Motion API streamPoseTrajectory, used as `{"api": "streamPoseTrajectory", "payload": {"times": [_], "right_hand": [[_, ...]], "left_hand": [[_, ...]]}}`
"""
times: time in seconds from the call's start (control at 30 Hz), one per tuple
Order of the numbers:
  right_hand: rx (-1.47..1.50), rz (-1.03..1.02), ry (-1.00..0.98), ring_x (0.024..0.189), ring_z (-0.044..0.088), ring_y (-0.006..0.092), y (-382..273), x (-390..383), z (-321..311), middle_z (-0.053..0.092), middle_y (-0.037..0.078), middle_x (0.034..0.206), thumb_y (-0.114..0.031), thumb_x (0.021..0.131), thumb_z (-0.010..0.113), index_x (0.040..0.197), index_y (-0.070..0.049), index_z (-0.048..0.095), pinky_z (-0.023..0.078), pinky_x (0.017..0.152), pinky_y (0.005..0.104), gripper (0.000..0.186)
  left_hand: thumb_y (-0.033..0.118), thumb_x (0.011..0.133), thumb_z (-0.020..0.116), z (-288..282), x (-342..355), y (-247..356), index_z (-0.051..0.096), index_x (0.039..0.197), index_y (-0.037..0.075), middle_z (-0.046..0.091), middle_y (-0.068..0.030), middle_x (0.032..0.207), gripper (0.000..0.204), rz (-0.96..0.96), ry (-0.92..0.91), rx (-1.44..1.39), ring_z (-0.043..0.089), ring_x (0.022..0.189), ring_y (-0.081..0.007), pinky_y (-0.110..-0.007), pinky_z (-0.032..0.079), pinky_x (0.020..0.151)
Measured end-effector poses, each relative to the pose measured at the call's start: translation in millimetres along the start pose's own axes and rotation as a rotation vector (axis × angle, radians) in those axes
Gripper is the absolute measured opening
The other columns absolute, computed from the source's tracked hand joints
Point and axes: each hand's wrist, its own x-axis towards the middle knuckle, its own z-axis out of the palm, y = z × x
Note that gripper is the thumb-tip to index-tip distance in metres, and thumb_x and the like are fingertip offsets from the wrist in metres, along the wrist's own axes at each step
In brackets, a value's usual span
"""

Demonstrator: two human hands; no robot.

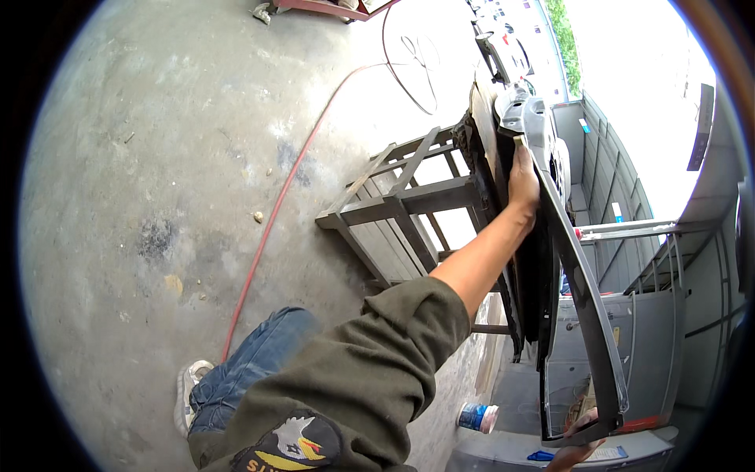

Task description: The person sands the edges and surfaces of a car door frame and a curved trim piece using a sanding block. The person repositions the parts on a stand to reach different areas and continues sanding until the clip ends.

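Note:
A dark car door (593, 315) with an open window frame stands on edge at the right, seen nearly edge-on. My left hand (523, 182) is closed over the edge of its panel, with some fingers hidden behind it. Low at the right, my right hand (580, 442) grips the corner of the window frame, partly covered by the frame. Beyond my left hand lies bare grey metal with holes (528, 114); I cannot tell whether it belongs to the door. A dark metal stand (401, 206) is beside the panel, partly hidden by it.
A red hose (277, 208) runs across the concrete floor (157, 141), left of the stand. At the top is a red cart (322, 6). A small paint bucket (474, 418) lies near the lower middle. Grey cabinets (657, 338) fill the right side, behind the door.

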Motion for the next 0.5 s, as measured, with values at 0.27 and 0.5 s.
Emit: {"api": "streamPoseTrajectory", "payload": {"times": [0.27, 0.5], "right_hand": [[0.189, 0.095, 0.026, 0.087, 0.056, 0.0067, 27.6, 15.3, -40.7, 0.057, 0.005, 0.103, -0.035, 0.104, 0.047, 0.123, 0.001, 0.053, 0.050, 0.069, 0.0176, 0.042], [-0.178, -0.045, -0.046, 0.091, 0.054, 0.0086, 38.4, 18.3, -64.8, 0.052, 0.006, 0.106, -0.024, 0.107, 0.042, 0.120, 0.002, 0.052, 0.047, 0.072, 0.0186, 0.031]], "left_hand": [[0.060, 0.108, 0.028, 74.0, -180.4, 48.2, 0.025, 0.161, 0.005, 0.045, -0.0259, 0.154, 0.077, -0.184, 0.111, 0.118, 0.042, 0.145, -0.0379, -0.038, 0.031, 0.119], [0.047, 0.112, 0.035, 63.3, -226.1, 39.3, 0.026, 0.163, 0.012, 0.051, -0.0074, 0.090, 0.063, 0.012, -0.001, 0.175, 0.052, 0.085, -0.0169, -0.034, 0.046, 0.083]]}}
